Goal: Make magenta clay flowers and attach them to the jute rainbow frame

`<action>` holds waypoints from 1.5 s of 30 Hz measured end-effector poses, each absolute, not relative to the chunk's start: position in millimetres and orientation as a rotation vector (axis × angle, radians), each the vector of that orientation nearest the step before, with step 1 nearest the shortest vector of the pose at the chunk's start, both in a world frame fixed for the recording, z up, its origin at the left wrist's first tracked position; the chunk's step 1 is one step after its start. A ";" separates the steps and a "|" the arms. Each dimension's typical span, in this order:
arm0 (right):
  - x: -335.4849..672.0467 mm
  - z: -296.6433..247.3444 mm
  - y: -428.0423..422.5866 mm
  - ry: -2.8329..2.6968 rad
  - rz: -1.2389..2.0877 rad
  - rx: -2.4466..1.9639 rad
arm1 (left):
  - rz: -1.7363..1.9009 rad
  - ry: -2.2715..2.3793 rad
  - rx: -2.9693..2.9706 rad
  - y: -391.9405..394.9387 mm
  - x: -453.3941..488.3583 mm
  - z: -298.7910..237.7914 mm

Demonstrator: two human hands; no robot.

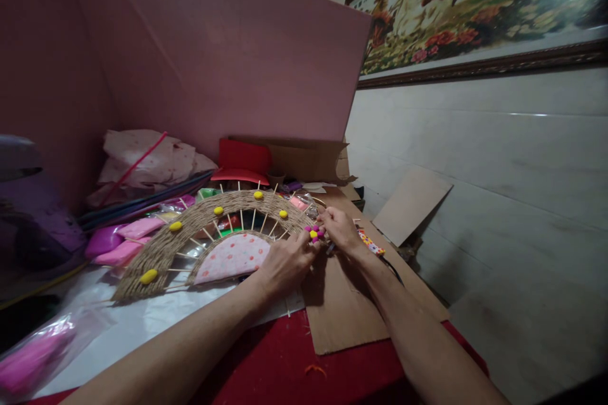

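A half-round fan of woven brown twine point(194, 218) on thin wooden sticks lies before me, with a dotted pink cloth half-circle point(232, 257) at its inner edge. Several yellow clay ovals point(218, 211) are spaced along the twine. Near the fan's right end sits a small flower point(314, 234) with magenta petals and a yellow centre. My left hand point(289, 259) is closed over that end, its fingertips beside the flower. Just right of the flower, my right hand point(339, 230) has its fingers pinched together; whatever is between them is hidden.
Brown cardboard point(346, 323) lies under my right forearm on the red tabletop point(266, 361). Pink clay packs point(137, 237) and a bagged pink lump point(38, 354) are at left. Behind stand a red box point(244, 158) and crumpled dotted cloth point(147, 158). A tiled wall rises at right.
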State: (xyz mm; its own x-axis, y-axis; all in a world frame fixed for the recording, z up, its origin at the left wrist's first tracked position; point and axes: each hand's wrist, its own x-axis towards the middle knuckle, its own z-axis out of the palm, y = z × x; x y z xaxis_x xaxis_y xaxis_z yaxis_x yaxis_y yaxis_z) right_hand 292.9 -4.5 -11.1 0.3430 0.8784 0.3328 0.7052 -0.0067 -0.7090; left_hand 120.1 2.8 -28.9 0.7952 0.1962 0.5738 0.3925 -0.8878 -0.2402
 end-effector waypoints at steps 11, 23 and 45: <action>291.9 -8.8 -6.2 -1.402 0.261 -1.785 | -0.890 -0.437 -2.571 5.0 119.5 -32.9; 293.8 -11.9 -2.7 -1.390 0.282 -1.762 | -0.879 -0.397 -2.573 3.5 118.8 -31.5; 294.8 -12.1 -1.4 -1.383 0.263 -1.768 | -0.675 -0.433 -2.606 -0.8 119.6 -25.9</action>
